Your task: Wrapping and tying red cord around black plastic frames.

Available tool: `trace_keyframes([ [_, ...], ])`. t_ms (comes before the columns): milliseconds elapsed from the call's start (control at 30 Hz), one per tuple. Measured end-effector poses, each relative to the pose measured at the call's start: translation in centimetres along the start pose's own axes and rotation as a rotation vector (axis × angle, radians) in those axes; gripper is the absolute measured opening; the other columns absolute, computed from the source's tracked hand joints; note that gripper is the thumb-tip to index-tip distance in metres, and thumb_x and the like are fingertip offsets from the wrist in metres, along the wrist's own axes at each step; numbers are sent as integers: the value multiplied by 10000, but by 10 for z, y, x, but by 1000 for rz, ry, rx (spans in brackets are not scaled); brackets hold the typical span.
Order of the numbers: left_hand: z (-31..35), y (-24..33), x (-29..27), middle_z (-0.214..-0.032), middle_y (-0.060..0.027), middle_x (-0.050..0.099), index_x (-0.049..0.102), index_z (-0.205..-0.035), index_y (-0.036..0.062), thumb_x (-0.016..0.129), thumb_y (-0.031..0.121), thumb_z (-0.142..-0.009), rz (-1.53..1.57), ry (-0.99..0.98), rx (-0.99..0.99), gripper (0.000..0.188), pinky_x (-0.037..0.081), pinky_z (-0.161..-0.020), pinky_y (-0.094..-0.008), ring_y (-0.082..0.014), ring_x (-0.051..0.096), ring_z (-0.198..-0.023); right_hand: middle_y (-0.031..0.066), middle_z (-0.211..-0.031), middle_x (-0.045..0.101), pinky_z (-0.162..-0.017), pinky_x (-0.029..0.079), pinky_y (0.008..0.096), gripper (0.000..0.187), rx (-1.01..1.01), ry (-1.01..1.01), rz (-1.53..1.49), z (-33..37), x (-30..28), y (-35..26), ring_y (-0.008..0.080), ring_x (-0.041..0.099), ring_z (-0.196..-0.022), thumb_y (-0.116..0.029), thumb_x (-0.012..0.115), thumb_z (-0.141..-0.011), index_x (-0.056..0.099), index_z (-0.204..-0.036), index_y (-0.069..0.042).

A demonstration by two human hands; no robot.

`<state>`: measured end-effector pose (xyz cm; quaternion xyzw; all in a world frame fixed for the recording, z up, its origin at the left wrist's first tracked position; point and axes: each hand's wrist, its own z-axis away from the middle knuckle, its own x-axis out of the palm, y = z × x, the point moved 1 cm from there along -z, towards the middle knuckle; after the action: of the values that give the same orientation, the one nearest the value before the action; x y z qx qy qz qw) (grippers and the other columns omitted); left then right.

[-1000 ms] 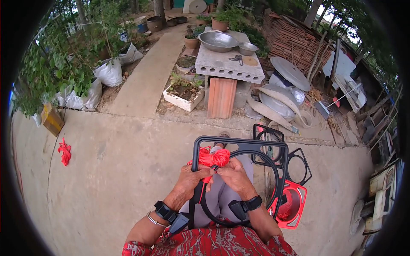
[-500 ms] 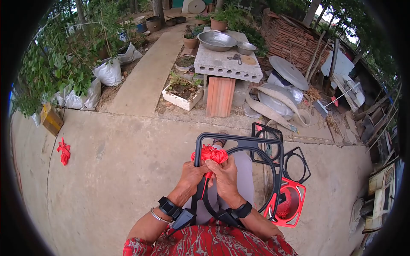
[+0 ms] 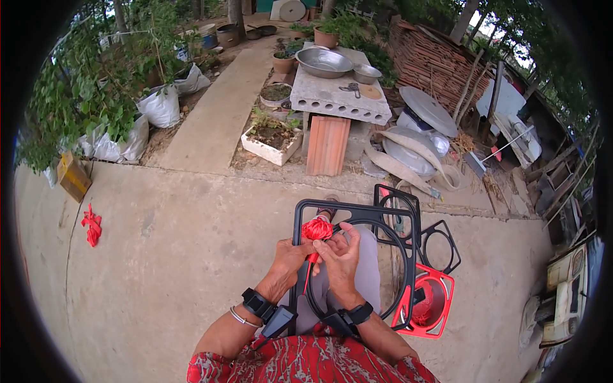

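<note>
A black plastic frame (image 3: pixel 357 205) with a large round opening stands over my lap. Red plastic twine (image 3: pixel 317 228), bunched into a small bundle, sits at the frame's left side, with a red wrap running below it. My left hand (image 3: pixel 292 260) is closed around the frame's left bar and the base of the twine. Just right of it, my right hand (image 3: pixel 340 258) pinches the twine with the thumb, while its other fingers curl up beside the bundle. The fingertips partly hide the point where twine and frame meet.
Right of my legs are a red square-rimmed bucket (image 3: pixel 440 300) and other black frames (image 3: pixel 440 246). Loose red twine (image 3: pixel 91 225) lies on the concrete at left, near a cardboard box (image 3: pixel 75 177). Ahead stands a concrete slab table (image 3: pixel 319 96) with metal basins (image 3: pixel 324 62).
My right hand's fingers have lifted and spread from around the twine bundle, which now looks narrower and rounder. My left hand keeps its place on the frame.
</note>
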<state>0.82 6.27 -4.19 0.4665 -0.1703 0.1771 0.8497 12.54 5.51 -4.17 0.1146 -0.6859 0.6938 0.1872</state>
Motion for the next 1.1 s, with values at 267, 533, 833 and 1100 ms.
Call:
trace_keyframes([
  [267,1,3,1,-688,-151,642,633,-874,-58,632,49,-870,4,-43,31,108,499,-403,-324,-215,599,-477,93,-923,626,-422,491,255,427,271,-195,88,-12,-3,-18,118,575,-602,-89,673,-884,515,-1267,15],
  [533,-1,1,-5,-640,-139,630,639,-864,-45,662,52,-849,-26,13,3,100,494,-396,-326,-213,592,-453,80,-994,636,-756,548,323,428,61,-133,376,1,-29,-32,183,623,-889,-109,662,-900,519,-1281,25],
  [833,-9,-11,-6,-632,-129,626,633,-853,-47,662,46,-845,138,47,116,97,481,-394,-303,-184,578,-438,156,-976,632,-802,520,348,369,113,-358,-65,11,16,-98,214,619,-829,-322,490,-992,519,-1120,22],
  [1100,-9,-1,-16,-680,-142,638,602,-1018,-66,701,75,-840,67,-13,-54,247,507,-429,-315,-208,600,-476,69,-622,447,-392,415,310,426,445,-285,-601,66,-46,-155,158,449,-449,-407,416,-999,496,-912,2],
])
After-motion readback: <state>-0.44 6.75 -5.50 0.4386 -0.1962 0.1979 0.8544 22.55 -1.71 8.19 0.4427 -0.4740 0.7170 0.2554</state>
